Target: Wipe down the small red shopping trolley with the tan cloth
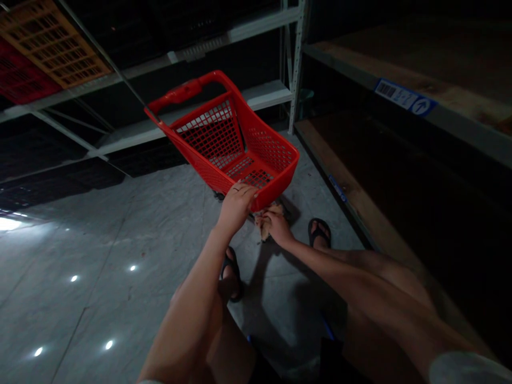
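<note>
A red plastic shopping cart (276, 184) stands on the floor in front of me, its basket holding nothing that I can see. My left hand (237, 205) is closed over the near corner of the basket's rim. Below that rim, my right hand (279, 226) grips a crumpled tan cloth (264, 226) against the cart's lower front. The cart's handle (180, 95) points away to the upper left. Its wheels are mostly hidden under the basket.
White metal shelving (268, 96) runs behind the cart, with a yellow crate (60, 45) and a red crate (24, 74) at upper left. Wooden shelves (340, 58) with a blue label (404, 97) rise close on the right. Grey tiled floor (100, 256) spreads to the left.
</note>
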### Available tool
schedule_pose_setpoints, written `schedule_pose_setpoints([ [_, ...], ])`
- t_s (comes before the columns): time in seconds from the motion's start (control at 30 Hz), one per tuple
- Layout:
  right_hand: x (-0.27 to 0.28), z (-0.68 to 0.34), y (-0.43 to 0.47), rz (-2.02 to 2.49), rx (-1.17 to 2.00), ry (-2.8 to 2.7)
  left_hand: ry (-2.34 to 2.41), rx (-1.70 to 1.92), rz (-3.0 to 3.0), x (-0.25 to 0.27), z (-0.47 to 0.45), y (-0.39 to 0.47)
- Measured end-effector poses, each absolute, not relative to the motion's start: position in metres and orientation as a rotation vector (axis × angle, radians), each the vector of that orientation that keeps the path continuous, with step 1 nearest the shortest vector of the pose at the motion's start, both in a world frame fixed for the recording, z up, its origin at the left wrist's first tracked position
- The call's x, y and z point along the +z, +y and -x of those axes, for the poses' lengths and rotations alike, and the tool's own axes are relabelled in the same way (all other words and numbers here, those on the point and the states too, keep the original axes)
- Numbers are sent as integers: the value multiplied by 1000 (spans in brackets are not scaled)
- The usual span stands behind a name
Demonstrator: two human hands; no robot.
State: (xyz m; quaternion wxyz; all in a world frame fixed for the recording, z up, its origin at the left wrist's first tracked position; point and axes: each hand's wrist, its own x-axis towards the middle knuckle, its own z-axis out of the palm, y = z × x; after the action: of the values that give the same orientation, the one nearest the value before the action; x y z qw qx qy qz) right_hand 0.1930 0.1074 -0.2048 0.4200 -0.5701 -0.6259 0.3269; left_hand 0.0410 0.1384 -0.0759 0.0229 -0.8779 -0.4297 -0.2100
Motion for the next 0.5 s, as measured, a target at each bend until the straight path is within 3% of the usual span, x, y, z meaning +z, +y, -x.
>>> schedule_pose_setpoints([
  [0.27, -109, -211, 109, 1092, 339, -1356, -1451, -387, 2651, -62, -50, 130],
  [0.5, -193, -204, 97, 1402, 595, -1353, -1354, -509, 2704, -65, -74, 122],
])
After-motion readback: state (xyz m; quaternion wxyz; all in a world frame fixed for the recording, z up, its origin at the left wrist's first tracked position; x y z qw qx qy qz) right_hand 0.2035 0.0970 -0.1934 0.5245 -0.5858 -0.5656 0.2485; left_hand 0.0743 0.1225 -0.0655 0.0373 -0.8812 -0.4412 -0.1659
